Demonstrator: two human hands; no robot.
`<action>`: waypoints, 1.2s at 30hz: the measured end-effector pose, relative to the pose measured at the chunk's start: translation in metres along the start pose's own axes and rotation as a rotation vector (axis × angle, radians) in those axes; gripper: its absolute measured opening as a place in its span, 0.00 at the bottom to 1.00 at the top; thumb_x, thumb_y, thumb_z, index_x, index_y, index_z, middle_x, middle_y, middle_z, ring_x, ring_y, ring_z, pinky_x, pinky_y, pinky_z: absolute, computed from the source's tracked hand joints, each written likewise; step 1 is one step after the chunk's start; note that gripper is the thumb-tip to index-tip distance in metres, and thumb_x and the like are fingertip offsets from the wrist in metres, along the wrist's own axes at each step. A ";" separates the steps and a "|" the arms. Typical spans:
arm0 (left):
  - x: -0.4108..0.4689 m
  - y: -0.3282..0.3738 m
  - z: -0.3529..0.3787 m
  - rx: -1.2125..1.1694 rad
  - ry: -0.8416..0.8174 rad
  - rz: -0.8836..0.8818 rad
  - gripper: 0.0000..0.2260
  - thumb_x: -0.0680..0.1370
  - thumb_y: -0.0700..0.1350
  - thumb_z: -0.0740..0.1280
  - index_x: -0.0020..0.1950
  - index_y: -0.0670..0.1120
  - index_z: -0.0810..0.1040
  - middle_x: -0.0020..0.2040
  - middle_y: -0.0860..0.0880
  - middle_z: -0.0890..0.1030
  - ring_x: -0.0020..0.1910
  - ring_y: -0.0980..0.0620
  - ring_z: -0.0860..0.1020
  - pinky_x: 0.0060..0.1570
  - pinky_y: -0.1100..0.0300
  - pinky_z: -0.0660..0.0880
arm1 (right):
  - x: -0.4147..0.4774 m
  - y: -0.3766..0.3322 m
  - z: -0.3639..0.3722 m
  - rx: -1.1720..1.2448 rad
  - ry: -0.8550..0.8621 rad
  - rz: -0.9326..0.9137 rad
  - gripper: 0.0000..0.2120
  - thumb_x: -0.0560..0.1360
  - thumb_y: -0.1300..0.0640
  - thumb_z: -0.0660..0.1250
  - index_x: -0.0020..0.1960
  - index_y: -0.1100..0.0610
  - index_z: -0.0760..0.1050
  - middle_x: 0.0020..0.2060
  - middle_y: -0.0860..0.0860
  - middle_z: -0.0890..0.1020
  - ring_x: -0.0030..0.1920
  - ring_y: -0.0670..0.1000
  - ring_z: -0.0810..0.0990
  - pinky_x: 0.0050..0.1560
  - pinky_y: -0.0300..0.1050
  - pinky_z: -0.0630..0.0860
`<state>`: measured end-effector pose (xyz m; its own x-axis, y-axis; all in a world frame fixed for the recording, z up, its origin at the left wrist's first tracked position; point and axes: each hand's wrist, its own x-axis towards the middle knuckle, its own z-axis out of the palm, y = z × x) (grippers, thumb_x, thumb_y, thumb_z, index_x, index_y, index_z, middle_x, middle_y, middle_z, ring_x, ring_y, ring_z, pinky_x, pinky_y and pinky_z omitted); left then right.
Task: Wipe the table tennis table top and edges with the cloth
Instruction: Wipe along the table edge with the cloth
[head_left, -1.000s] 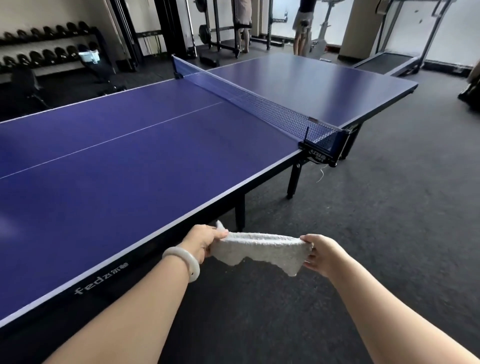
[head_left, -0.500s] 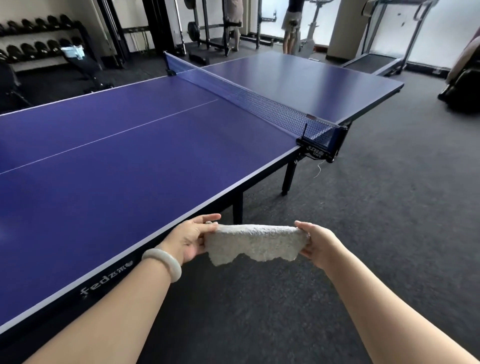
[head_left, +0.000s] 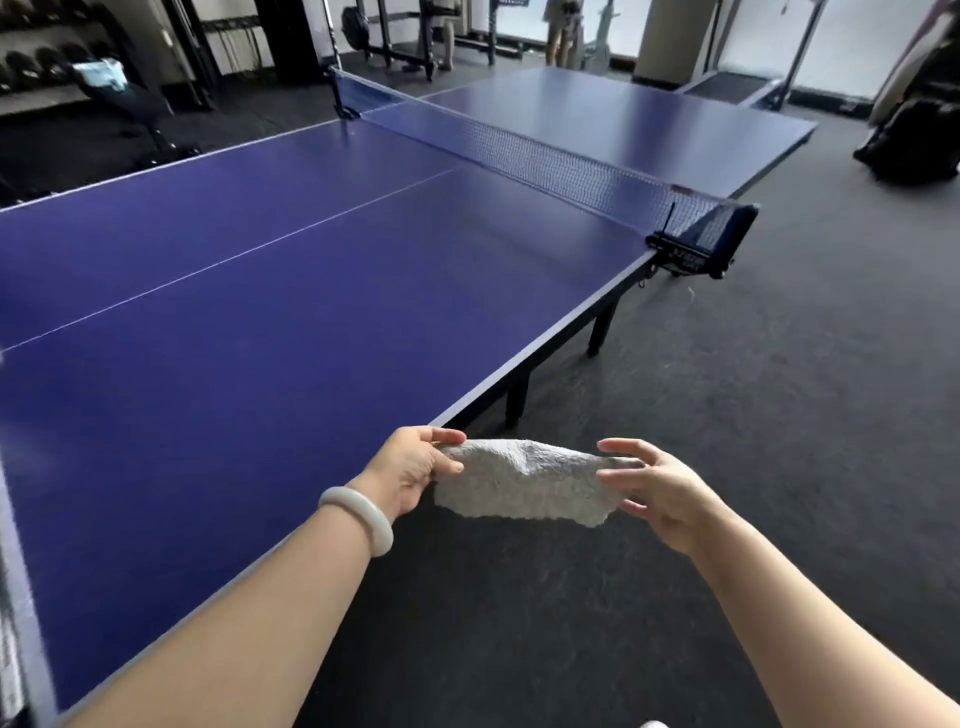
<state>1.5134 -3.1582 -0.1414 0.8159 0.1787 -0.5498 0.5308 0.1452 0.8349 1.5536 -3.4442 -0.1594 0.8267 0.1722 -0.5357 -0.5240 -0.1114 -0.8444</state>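
Status: wiping hasn't started, as far as I can see.

- cloth (head_left: 519, 483) is in the air, stretched between both hands, just off the long near edge of the surface (head_left: 260, 338) and over the floor (head_left: 727, 415). It isn't touching the top or the edge.
- left hand (head_left: 410, 470): thumb and fingers pinch the cloth's left end. The hand sits right at the near edge, with a pale bangle (head_left: 358, 519) on the wrist.
- right hand (head_left: 654, 488): fingers are spread and mostly straight, and the cloth's right end runs in between thumb and fingers. It's motion-blurred, so I can't tell whether it really grips or just touches.
- The blue top shows no streaks, wet patches or dust lines, so there's no evidence that any zone is done. My read: all of it is left, meaning this half, the half past the net (head_left: 545, 161), and every edge.

Hard to see or hidden:
- The surface's left end is cut off by the frame, and its lower-left corner is smeared.
- The edge faces are mostly hidden. Only a thin strip of the near long edge shows, and the far long edge is just a line.
- The net clamp (head_left: 696, 244) at the near edge covers a bit of the rim there.
- I can't tell whether the cloth is damp or dry, or how it's folded.
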 end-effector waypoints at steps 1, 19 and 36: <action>-0.003 -0.003 -0.009 0.054 0.009 -0.002 0.17 0.70 0.20 0.65 0.50 0.38 0.80 0.47 0.41 0.80 0.48 0.46 0.79 0.53 0.55 0.78 | -0.008 0.008 0.011 -0.051 -0.005 -0.012 0.20 0.68 0.74 0.72 0.53 0.55 0.81 0.47 0.54 0.82 0.45 0.50 0.80 0.48 0.44 0.75; -0.112 -0.053 -0.086 0.826 0.012 0.305 0.05 0.78 0.39 0.68 0.45 0.48 0.80 0.48 0.47 0.82 0.49 0.49 0.79 0.50 0.54 0.76 | -0.137 0.086 0.063 -0.471 0.365 -0.239 0.04 0.73 0.55 0.75 0.41 0.55 0.82 0.42 0.47 0.82 0.45 0.49 0.79 0.47 0.44 0.77; -0.183 -0.124 -0.092 1.008 -0.224 0.343 0.05 0.77 0.43 0.66 0.47 0.44 0.81 0.44 0.44 0.84 0.47 0.45 0.82 0.44 0.58 0.77 | -0.202 0.161 0.252 0.347 0.190 0.120 0.18 0.81 0.46 0.66 0.42 0.58 0.83 0.39 0.56 0.86 0.41 0.54 0.86 0.46 0.57 0.84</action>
<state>1.2768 -3.1200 -0.1465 0.9256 -0.1385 -0.3523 0.1276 -0.7621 0.6347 1.2503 -3.2500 -0.1873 0.7614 -0.0094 -0.6483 -0.6304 0.2226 -0.7437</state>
